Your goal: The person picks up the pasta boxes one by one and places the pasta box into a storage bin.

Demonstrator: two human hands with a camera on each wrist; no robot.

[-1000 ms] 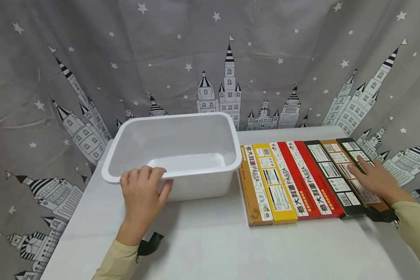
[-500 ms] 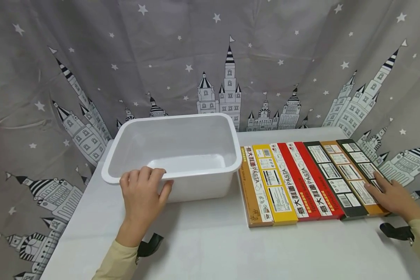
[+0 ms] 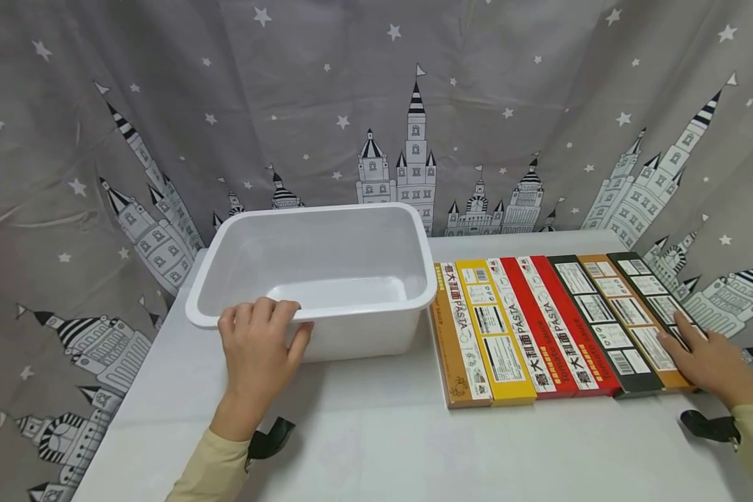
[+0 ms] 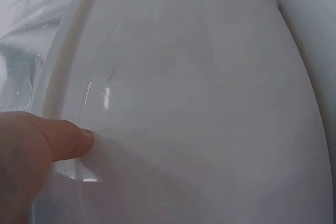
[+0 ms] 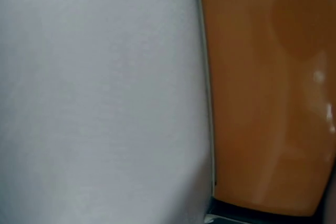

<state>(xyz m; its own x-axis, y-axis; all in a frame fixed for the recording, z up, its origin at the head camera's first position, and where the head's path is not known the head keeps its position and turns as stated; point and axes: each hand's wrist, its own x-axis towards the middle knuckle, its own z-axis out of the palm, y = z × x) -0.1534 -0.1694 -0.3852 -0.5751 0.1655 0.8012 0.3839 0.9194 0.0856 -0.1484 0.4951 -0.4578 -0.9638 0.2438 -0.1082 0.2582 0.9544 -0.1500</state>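
My left hand holds the front rim of a white plastic tub, fingers over the edge and thumb on the outer wall. In the left wrist view that thumb presses against the tub's side. To the right, my right hand rests on the near end of the rightmost black pasta box. Its thumb lies by the edge of the neighbouring brown pasta box; the other fingers are partly hidden. A blurred brown box end fills the right of the right wrist view.
Left of those boxes, side by side, lie another black pasta box, two red ones, a yellow one and a brown one. Behind the white table hangs a grey castle-print curtain.
My right hand has drawn back toward the near end of the rightmost boxes, shifting right and down. My left hand stays on the tub rim. The head view has shifted slightly.
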